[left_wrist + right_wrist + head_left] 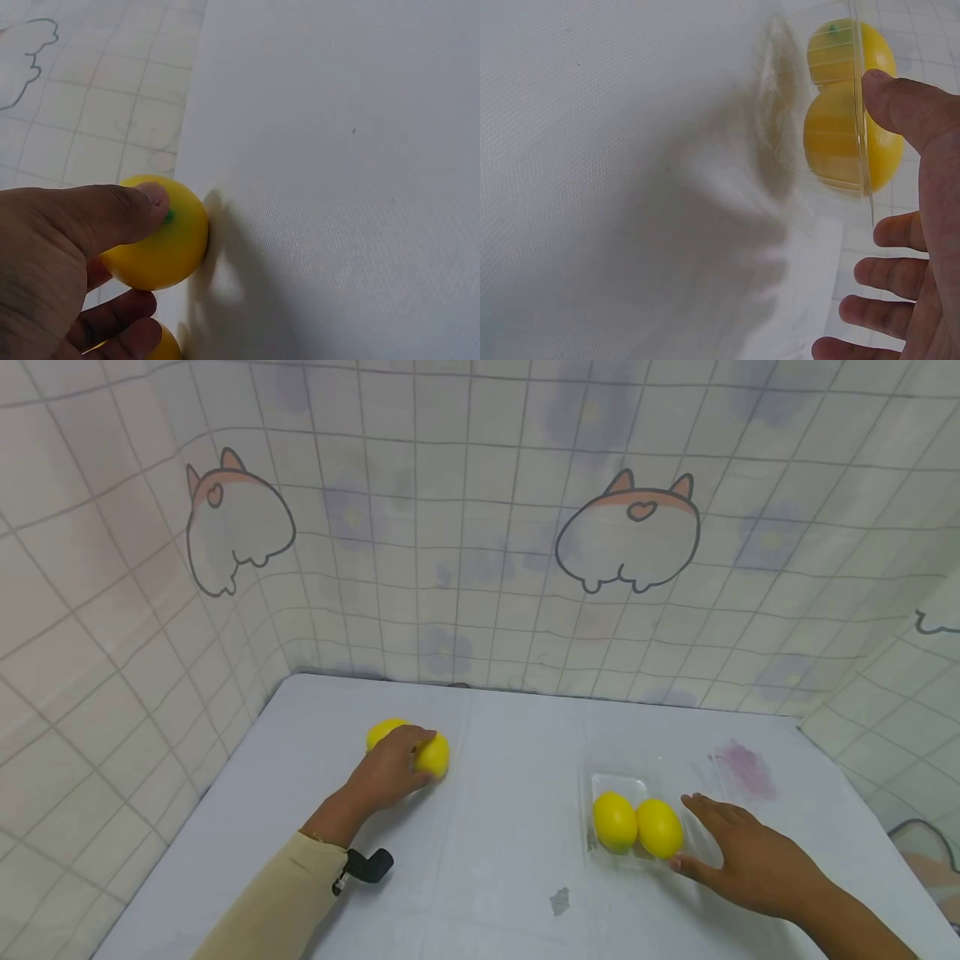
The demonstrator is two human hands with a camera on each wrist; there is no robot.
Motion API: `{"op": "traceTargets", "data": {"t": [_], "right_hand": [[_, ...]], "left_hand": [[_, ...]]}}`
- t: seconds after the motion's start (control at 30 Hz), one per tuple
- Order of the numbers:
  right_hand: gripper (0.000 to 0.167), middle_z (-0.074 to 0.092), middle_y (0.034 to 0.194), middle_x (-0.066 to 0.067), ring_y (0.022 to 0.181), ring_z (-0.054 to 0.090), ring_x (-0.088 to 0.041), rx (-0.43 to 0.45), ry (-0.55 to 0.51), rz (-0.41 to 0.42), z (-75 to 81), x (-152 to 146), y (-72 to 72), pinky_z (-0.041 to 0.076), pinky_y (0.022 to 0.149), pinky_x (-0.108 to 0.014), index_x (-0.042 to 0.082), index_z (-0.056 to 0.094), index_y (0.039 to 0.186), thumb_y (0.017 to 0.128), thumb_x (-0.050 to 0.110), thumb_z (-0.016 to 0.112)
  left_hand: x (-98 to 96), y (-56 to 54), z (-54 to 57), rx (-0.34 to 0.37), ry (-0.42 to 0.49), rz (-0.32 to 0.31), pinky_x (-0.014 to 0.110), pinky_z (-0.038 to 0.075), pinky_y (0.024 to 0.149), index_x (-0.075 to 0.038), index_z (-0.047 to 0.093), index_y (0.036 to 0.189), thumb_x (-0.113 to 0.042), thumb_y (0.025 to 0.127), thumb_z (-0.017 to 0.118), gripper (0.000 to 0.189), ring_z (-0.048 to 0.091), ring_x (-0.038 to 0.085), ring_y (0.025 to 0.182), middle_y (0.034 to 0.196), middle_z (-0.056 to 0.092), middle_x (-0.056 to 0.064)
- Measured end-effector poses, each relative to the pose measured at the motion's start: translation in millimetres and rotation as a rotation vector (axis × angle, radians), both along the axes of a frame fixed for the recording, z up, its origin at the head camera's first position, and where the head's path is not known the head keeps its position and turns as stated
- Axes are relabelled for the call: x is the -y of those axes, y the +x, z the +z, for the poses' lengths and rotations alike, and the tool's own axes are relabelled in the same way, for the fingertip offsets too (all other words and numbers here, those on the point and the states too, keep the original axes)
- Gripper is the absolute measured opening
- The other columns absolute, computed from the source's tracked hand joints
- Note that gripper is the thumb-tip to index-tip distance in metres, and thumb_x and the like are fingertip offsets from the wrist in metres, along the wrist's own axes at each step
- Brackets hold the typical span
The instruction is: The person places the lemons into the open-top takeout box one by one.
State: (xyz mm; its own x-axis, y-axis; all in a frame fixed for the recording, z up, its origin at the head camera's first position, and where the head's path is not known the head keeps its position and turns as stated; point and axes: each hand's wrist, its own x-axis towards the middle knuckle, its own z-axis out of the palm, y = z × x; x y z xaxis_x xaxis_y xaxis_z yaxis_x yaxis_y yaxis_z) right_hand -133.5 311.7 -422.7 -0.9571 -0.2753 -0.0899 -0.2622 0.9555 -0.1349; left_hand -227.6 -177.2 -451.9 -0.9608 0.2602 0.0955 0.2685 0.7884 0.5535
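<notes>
My left hand (386,772) grips a yellow lemon (432,757) between thumb and fingers, at the left of the table. The green stem spot of this lemon (154,255) shows by the thumb in the left wrist view. A second lemon (386,727) lies just beyond that hand, partly hidden by it. On the right stands a clear plastic box (619,783) with two lemons (615,821) side by side in it. Beside its right side is my right hand (757,860), fingers spread and holding nothing. Its thumb is at the box's rim (860,112); contact is unclear.
The white table (510,827) meets a checked curtain (495,568) at its back and sides. A pink stain (744,768) marks the tabletop beyond the right hand, and a small grey patch (560,902) lies near the front. A cable (926,823) shows at the far right.
</notes>
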Motion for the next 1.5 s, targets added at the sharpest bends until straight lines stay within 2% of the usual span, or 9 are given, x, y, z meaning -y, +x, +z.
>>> {"op": "traceTargets", "data": {"t": [0.17, 0.43, 0.63, 0.97, 1.23, 1.5], "right_hand": [[0.105, 0.052, 0.146, -0.026, 0.126, 0.053, -0.049, 0.007, -0.004, -0.001, 0.6, 1, 0.6, 0.053, 0.077, -0.069, 0.009, 0.045, 0.152, 0.08, 0.085, 0.058], [0.104, 0.053, 0.145, -0.025, 0.126, 0.054, -0.048, -0.008, -0.014, 0.006, 1.8, 2, 2.0, 0.054, 0.079, -0.069, 0.008, 0.047, 0.151, 0.081, 0.084, 0.059], [0.104, 0.051, 0.146, -0.026, 0.126, 0.053, -0.049, 0.0, -0.015, 0.009, 1.0, 1, 2.1, 0.054, 0.078, -0.069, 0.007, 0.046, 0.152, 0.081, 0.083, 0.058], [0.103, 0.052, 0.146, -0.025, 0.126, 0.054, -0.048, -0.001, -0.029, 0.01, 0.7, 1, 2.5, 0.054, 0.078, -0.068, 0.008, 0.046, 0.152, 0.082, 0.083, 0.058], [0.103, 0.051, 0.147, -0.026, 0.126, 0.053, -0.049, 0.031, -0.025, -0.001, 2.3, 2, 1.6, 0.054, 0.079, -0.069, 0.009, 0.043, 0.154, 0.082, 0.083, 0.057], [0.104, 0.051, 0.146, -0.025, 0.126, 0.053, -0.049, 0.043, -0.02, -0.009, 1.3, 1, 0.2, 0.053, 0.08, -0.07, 0.009, 0.043, 0.154, 0.082, 0.083, 0.058]], "left_hand": [[-0.5, -0.4, -2.7, 0.013, -0.005, 0.002, 0.044, 0.048, 0.106, -0.006, 0.058, 0.143, -0.016, 0.084, 0.087, 0.067, 0.057, 0.025, 0.12, 0.141, 0.056, 0.01], [-6.2, 2.9, -1.9, 0.052, 0.029, 0.011, 0.048, 0.044, 0.109, -0.009, 0.059, 0.141, -0.017, 0.082, 0.088, 0.066, 0.056, 0.028, 0.128, 0.142, 0.058, 0.008], [-11.2, 4.7, -3.0, 0.082, 0.025, 0.021, 0.047, 0.043, 0.111, -0.013, 0.059, 0.143, -0.02, 0.082, 0.088, 0.067, 0.055, 0.026, 0.13, 0.143, 0.059, 0.005], [-23.1, 5.0, -8.1, 0.083, 0.077, -0.007, 0.044, 0.047, 0.106, -0.016, 0.062, 0.14, -0.022, 0.082, 0.088, 0.065, 0.058, 0.022, 0.121, 0.14, 0.06, 0.0], [-37.5, 5.3, -5.9, 0.104, 0.068, -0.035, 0.039, 0.05, 0.1, -0.018, 0.062, 0.139, -0.031, 0.081, 0.089, 0.065, 0.059, 0.019, 0.116, 0.136, 0.061, -0.001], [-46.9, 1.7, -2.6, 0.143, 0.06, -0.066, 0.041, 0.051, 0.098, -0.017, 0.061, 0.137, -0.034, 0.081, 0.088, 0.065, 0.06, 0.022, 0.111, 0.128, 0.065, 0.005]]}}
